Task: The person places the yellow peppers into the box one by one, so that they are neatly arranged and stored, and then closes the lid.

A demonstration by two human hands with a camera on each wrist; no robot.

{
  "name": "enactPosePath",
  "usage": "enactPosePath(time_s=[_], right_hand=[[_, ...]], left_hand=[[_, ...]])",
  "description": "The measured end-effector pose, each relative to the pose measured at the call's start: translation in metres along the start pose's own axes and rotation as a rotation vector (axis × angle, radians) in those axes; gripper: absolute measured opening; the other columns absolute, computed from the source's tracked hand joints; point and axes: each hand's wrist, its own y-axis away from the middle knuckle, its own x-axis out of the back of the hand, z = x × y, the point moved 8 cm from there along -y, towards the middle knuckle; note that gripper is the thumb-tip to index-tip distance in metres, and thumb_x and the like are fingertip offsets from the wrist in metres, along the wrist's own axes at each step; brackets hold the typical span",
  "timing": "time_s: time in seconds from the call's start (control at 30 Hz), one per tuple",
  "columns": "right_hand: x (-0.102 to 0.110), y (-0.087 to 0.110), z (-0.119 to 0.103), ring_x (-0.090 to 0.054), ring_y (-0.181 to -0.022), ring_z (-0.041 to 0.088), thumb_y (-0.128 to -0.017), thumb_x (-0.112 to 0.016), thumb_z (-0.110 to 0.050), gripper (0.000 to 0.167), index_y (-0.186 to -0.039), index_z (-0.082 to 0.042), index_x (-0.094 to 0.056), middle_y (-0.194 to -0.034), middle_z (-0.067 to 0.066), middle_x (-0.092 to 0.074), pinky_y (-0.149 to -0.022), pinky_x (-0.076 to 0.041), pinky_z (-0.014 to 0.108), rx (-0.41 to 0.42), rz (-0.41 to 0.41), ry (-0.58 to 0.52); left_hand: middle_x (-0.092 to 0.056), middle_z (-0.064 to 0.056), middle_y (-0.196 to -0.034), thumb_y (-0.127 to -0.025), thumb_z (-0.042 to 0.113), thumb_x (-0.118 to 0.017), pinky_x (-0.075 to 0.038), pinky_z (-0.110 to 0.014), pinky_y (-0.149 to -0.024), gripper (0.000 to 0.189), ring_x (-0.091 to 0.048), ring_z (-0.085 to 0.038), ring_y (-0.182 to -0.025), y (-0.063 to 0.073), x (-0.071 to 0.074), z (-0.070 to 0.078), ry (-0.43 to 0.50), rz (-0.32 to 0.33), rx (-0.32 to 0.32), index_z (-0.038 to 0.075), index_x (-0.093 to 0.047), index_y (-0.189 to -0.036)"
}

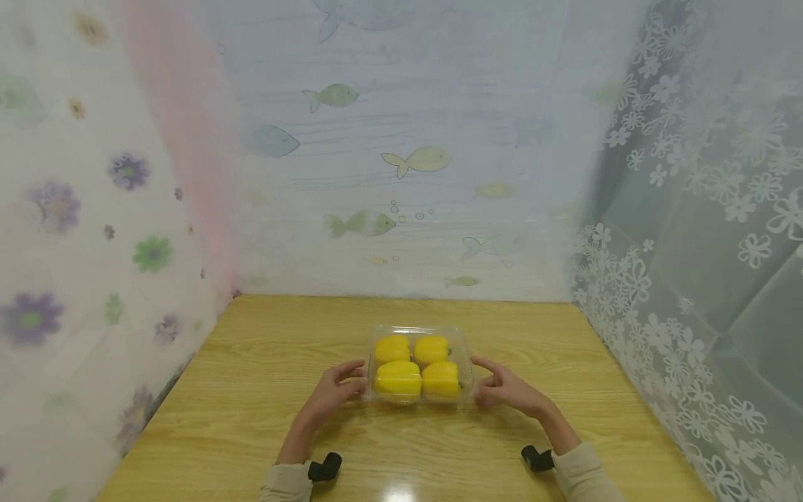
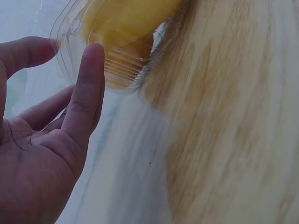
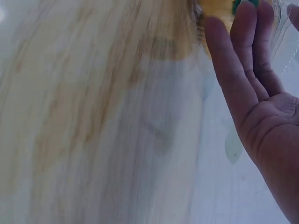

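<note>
A clear plastic clamshell box [image 1: 416, 330] holds several yellow bell peppers [image 1: 399, 380] over the wooden table. My left hand [image 1: 329, 392] is at the box's left side. In the left wrist view, its nearly straight fingers [image 2: 84, 88] touch the clear wall, with a yellow pepper [image 2: 131, 18] behind it. On the opposite side, my right hand [image 1: 513, 392] has its extended fingers [image 3: 223, 56] against the box. A green stem shows behind those fingertips in the right wrist view. Whether the box's base touches the table cannot be told.
The wood-grain table [image 1: 282, 348] surrounds the box. Behind it hangs a pale curtain with fish drawings [image 1: 417, 160]. A flowered cloth [image 1: 150, 254] borders the left, and a sheer white-flowered curtain [image 1: 633, 279] borders the right. Black wrist mounts [image 1: 325, 467] sit by both sleeves.
</note>
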Motion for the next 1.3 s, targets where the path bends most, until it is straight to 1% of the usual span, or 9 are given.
enactPosePath(time_s=[0.13,0.27,0.4,0.47,0.53,0.67,0.8,1.0,1.3], right_hand=[[-0.0020,-0.0011,0.0019,-0.070,-0.092,0.033,-0.105,-0.054,-0.014,0.073,-0.159,0.009,-0.011,-0.099,0.032,-0.069,-0.086,-0.058,0.045,-0.040,0.005,-0.022],[-0.0025,-0.0010,0.0031,-0.071,-0.094,0.035,-0.105,-0.055,-0.014,0.074,-0.159,0.009,-0.010,-0.101,0.033,-0.069,-0.085,-0.059,0.046,-0.052,0.006,-0.041],[-0.0029,0.0000,0.0044,-0.071,-0.096,0.034,-0.105,-0.056,-0.014,0.075,-0.158,0.010,-0.011,-0.104,0.030,-0.070,-0.085,-0.059,0.046,-0.059,0.000,-0.061],[-0.0033,0.0008,0.0041,-0.071,-0.097,0.034,-0.104,-0.057,-0.014,0.075,-0.158,0.011,-0.010,-0.104,0.030,-0.070,-0.087,-0.058,0.047,-0.060,-0.001,-0.070],[-0.0037,0.0013,0.0038,-0.071,-0.098,0.035,-0.104,-0.058,-0.013,0.076,-0.158,0.012,-0.010,-0.105,0.031,-0.070,-0.089,-0.058,0.049,-0.060,-0.001,-0.081],[-0.0037,0.0019,0.0030,-0.070,-0.100,0.035,-0.104,-0.058,-0.012,0.076,-0.158,0.012,-0.010,-0.105,0.031,-0.069,-0.091,-0.057,0.050,-0.060,0.001,-0.090],[-0.0038,0.0016,0.0017,-0.070,-0.100,0.033,-0.104,-0.058,-0.012,0.076,-0.158,0.012,-0.009,-0.104,0.028,-0.070,-0.092,-0.056,0.050,-0.058,-0.004,-0.100],[-0.0057,0.0012,0.0006,-0.070,-0.100,0.028,-0.104,-0.058,-0.012,0.077,-0.158,0.012,-0.007,-0.104,0.019,-0.072,-0.095,-0.055,0.048,-0.072,-0.023,-0.118],[-0.0073,0.0008,-0.0009,-0.070,-0.099,0.029,-0.103,-0.060,-0.012,0.079,-0.159,0.010,-0.008,-0.103,0.019,-0.072,-0.094,-0.056,0.048,-0.110,0.002,-0.125]], left_hand=[[-0.059,-0.027,-0.128,-0.101,0.013,-0.063,-0.058,-0.036,-0.088,0.058,-0.067,-0.022,-0.101,0.0029,0.0010,0.0036,-0.002,-0.015,-0.009,-0.010,-0.040,-0.149],[-0.062,-0.023,-0.124,-0.101,0.017,-0.064,-0.058,-0.037,-0.087,0.059,-0.067,-0.022,-0.098,0.0058,0.0002,0.0013,-0.036,-0.070,0.003,-0.008,-0.041,-0.150],[-0.066,-0.019,-0.120,-0.102,0.022,-0.063,-0.057,-0.038,-0.086,0.065,-0.066,-0.021,-0.098,0.0080,-0.0035,-0.0011,-0.062,-0.135,0.024,-0.006,-0.036,-0.154],[-0.068,-0.017,-0.116,-0.102,0.023,-0.063,-0.057,-0.037,-0.084,0.067,-0.064,-0.019,-0.095,0.0088,-0.0050,0.0000,-0.066,-0.152,0.027,-0.005,-0.033,-0.155],[-0.068,-0.015,-0.110,-0.102,0.023,-0.063,-0.056,-0.036,-0.080,0.069,-0.061,-0.018,-0.088,0.0091,-0.0061,0.0010,-0.066,-0.163,0.029,-0.005,-0.031,-0.156],[-0.067,-0.010,-0.100,-0.101,0.021,-0.065,-0.053,-0.033,-0.071,0.070,-0.055,-0.017,-0.076,0.0087,-0.0073,0.0016,-0.064,-0.168,0.037,-0.004,-0.030,-0.157],[-0.067,-0.009,-0.094,-0.101,0.021,-0.065,-0.050,-0.030,-0.066,0.071,-0.053,-0.016,-0.072,0.0074,-0.0077,0.0007,-0.060,-0.172,0.039,-0.003,-0.029,-0.157],[-0.074,-0.011,-0.096,-0.101,0.019,-0.064,-0.046,-0.027,-0.065,0.072,-0.053,-0.014,-0.071,0.0063,-0.0072,0.0001,-0.049,-0.166,0.024,-0.004,-0.027,-0.158],[-0.075,-0.013,-0.095,-0.100,0.016,-0.066,-0.047,-0.025,-0.064,0.071,-0.055,-0.012,-0.069,0.0047,-0.0064,-0.0002,-0.065,-0.136,0.017,-0.004,-0.029,-0.157]])
